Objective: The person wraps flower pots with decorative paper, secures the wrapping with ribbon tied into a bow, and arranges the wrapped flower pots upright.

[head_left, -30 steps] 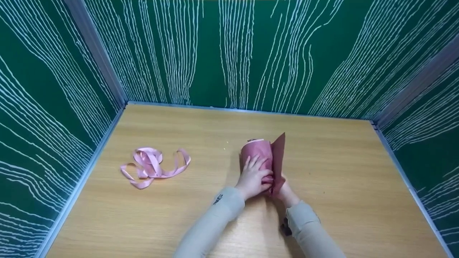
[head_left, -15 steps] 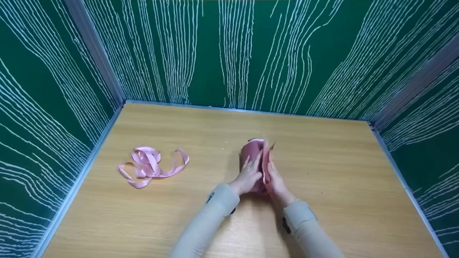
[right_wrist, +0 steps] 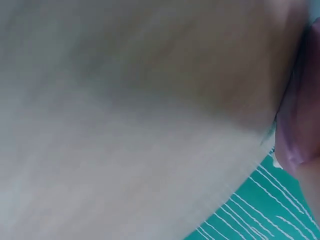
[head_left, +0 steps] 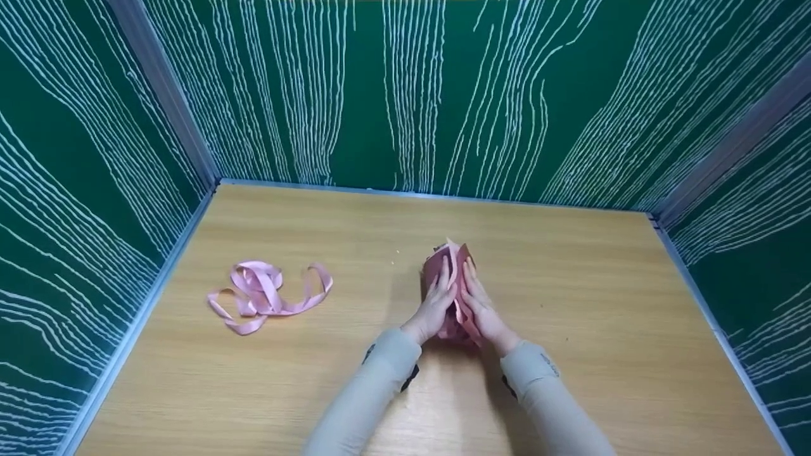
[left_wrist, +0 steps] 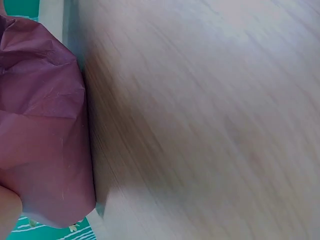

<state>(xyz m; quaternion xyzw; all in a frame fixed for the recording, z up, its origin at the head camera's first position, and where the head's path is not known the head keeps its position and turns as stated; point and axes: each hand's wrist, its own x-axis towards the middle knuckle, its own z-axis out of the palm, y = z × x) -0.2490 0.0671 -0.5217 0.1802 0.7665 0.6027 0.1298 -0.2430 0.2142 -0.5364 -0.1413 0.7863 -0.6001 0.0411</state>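
A bundle wrapped in dusty-pink paper (head_left: 433, 268) lies on the table, its far end showing a pale rim and a bit of the contents. My left hand (head_left: 432, 310) rests along its left side, fingers straight on the paper. From the right, my right hand (head_left: 485, 311) presses a raised flap of the same paper, its fingers also straight. Between the two hands the paper edges stand up in a ridge. Creased paper (left_wrist: 45, 125) and part of a fingertip (left_wrist: 7, 207) show in the left wrist view. A blurred strip of the wrapping (right_wrist: 305, 105) appears at the right wrist view's edge.
A loose, looped pink satin ribbon (head_left: 269, 294) lies to the left on the wooden table (head_left: 317, 221). Green walls with white wavy lines (head_left: 364, 95) stand at the back and both sides. A few tiny pale specks lie left of the bundle's far end.
My right hand has come up from beneath the flap and pushed it left against the bundle. The left hand's fingers have straightened along the left side. The ribbon lies as before.
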